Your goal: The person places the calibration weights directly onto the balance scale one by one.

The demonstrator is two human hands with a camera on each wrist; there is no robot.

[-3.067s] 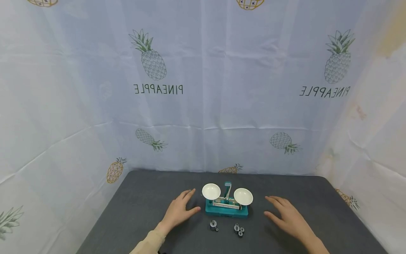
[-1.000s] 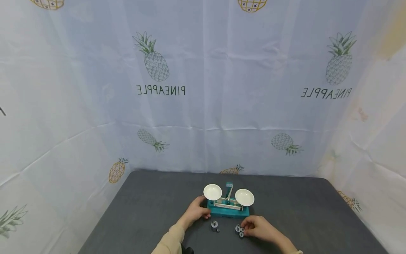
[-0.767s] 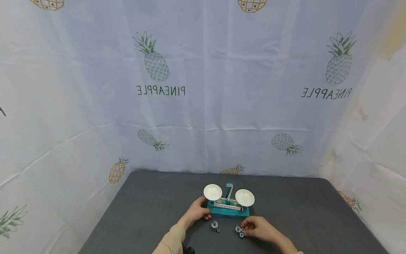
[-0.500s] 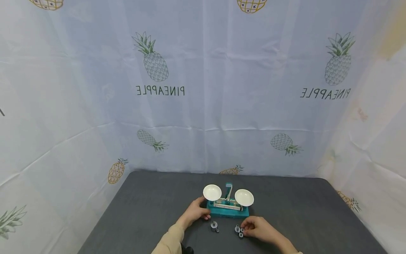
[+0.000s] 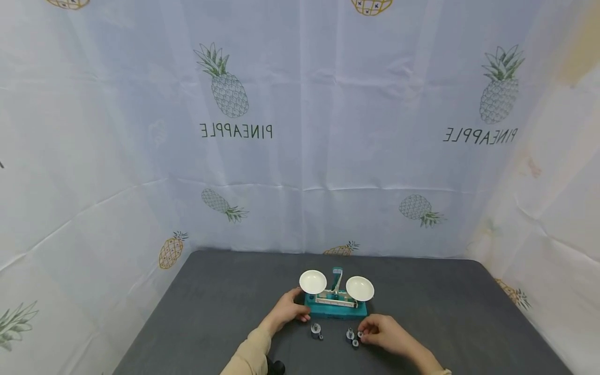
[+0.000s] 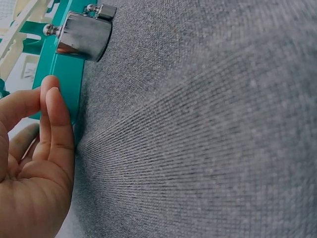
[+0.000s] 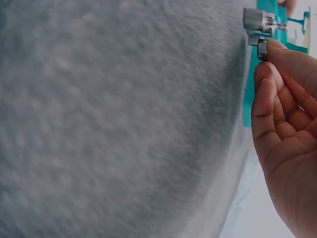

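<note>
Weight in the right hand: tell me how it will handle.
The weight looks like bare metal, so probably stiff and heavy for its size. Its shiny, smooth side may slip in the right hand. Its round body would likely roll if tipped over.

Right hand pinching small weight, larger weight beyond, teal base; grey surface

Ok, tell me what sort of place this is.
Probably a makeshift, screened-off tabletop workspace, though the room itself is hidden: pineapple-print cloth hangs behind and at both sides of a dark table that bears a small balance scale.
</note>
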